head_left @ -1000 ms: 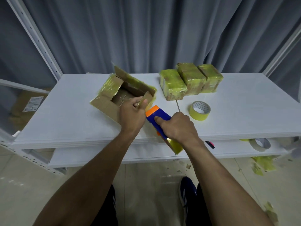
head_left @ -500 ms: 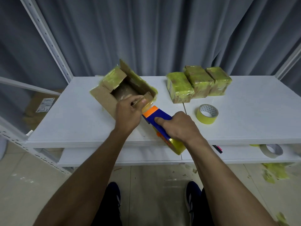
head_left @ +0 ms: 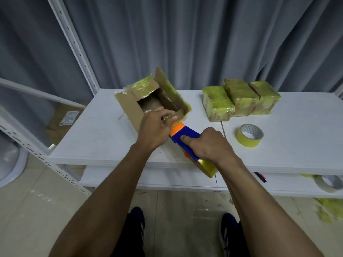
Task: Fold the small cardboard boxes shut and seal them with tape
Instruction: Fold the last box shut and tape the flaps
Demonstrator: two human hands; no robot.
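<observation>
An open cardboard box (head_left: 130,106) with yellow tape on its flaps sits on the white table (head_left: 104,134), tipped toward me. My left hand (head_left: 155,127) pinches the box's near right flap. My right hand (head_left: 209,144) grips a blue and orange tape dispenser (head_left: 185,139) loaded with yellow tape, its orange tip right beside the flap and my left hand. Three small boxes (head_left: 239,100) wrapped in yellow tape stand in a row at the back right.
A loose roll of yellow tape (head_left: 249,135) lies right of the dispenser. On the lower shelf are a pale tape roll (head_left: 327,183) and a marker (head_left: 260,177). Yellow tape scraps litter the floor at right. A white rack post rises at back left.
The view has shifted, so the table sits further right and lower. My left hand keeps its pinch on the flap, and the dispenser stays at the box's near corner.
</observation>
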